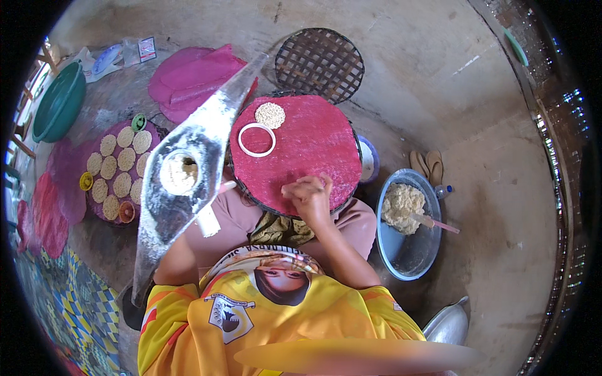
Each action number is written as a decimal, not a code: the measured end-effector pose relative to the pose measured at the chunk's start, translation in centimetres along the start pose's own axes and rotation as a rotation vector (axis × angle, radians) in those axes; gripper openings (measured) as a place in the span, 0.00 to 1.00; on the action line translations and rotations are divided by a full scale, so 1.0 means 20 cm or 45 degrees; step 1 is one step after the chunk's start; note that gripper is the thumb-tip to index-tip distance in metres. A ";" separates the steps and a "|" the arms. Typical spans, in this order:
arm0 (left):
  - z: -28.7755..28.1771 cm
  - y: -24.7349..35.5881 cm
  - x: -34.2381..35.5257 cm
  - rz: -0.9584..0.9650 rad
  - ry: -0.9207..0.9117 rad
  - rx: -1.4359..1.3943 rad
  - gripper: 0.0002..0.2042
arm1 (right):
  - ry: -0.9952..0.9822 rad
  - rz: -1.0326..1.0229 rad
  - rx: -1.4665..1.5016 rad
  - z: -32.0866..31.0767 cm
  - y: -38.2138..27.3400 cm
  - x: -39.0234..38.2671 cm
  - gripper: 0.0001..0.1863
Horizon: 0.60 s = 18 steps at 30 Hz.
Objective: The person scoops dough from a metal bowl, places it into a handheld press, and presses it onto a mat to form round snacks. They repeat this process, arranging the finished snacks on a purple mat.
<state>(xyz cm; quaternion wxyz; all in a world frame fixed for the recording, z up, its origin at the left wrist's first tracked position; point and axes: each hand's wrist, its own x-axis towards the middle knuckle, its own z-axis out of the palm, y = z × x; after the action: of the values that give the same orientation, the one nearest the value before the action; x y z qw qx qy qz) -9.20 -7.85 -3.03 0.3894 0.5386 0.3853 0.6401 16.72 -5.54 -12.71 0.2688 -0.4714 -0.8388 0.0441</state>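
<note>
A round tray covered with dark pink cloth (313,141) rests over my lap. On it lie a lacy, pale dough disc (270,115) and a white ring (256,140). My right hand (309,196) hovers at or touches the cloth's near edge, fingers loosely bent and apart, with nothing visible in them. To the left, a long, pointed, flour-dusted board (188,138) stands over my left forearm; dough (182,172) sits in its round opening. My left hand is hidden behind this board, so its grip does not show. Below the board hangs a white piece (208,222).
At left, a round tray holds several dough discs (108,167) and small cups. A grey-blue basin (411,263) with dough and a spatula (433,222) stands at right. Beyond are a woven tray (320,66), pink cloths (188,78), a green basin (59,103) and sandals (433,165).
</note>
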 end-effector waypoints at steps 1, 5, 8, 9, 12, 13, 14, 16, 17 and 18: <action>0.03 0.03 0.00 -0.057 -0.006 -0.070 0.29 | -0.013 0.045 0.035 -0.01 -0.01 0.01 0.06; 0.10 0.16 0.01 -0.406 -0.114 -0.306 0.30 | 0.091 0.339 0.437 -0.15 -0.05 0.11 0.10; 0.18 0.21 0.03 -0.624 -0.168 -0.422 0.27 | 0.349 0.445 1.430 -0.33 -0.17 0.16 0.12; 0.22 0.20 0.04 -0.709 -0.027 -0.505 0.23 | 0.388 0.390 1.569 -0.40 -0.22 0.17 0.13; 0.33 0.19 -0.01 -0.139 -0.022 -0.136 0.14 | 0.415 0.000 1.436 -0.46 -0.36 0.25 0.10; 0.33 0.17 0.00 0.102 -0.075 0.069 0.15 | 0.429 -0.119 1.296 -0.46 -0.39 0.28 0.10; 0.34 0.14 0.01 0.194 -0.111 0.114 0.15 | 0.445 -0.130 1.212 -0.46 -0.41 0.30 0.08; 0.35 0.08 0.02 -0.016 -0.099 -0.060 0.16 | 0.490 -0.218 0.939 -0.45 -0.44 0.31 0.09; 0.35 0.04 0.03 -0.218 -0.114 -0.121 0.16 | 0.505 -0.247 0.795 -0.44 -0.44 0.31 0.10; 0.35 0.01 0.03 -0.318 -0.083 -0.287 0.16 | 0.529 -0.267 0.562 -0.44 -0.45 0.29 0.09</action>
<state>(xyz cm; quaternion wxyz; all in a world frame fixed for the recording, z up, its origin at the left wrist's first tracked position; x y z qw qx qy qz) -2.32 -6.78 -1.69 0.5360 0.4599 0.3622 0.6082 11.83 -7.36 0.06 0.5332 -0.3117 -0.7801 0.1000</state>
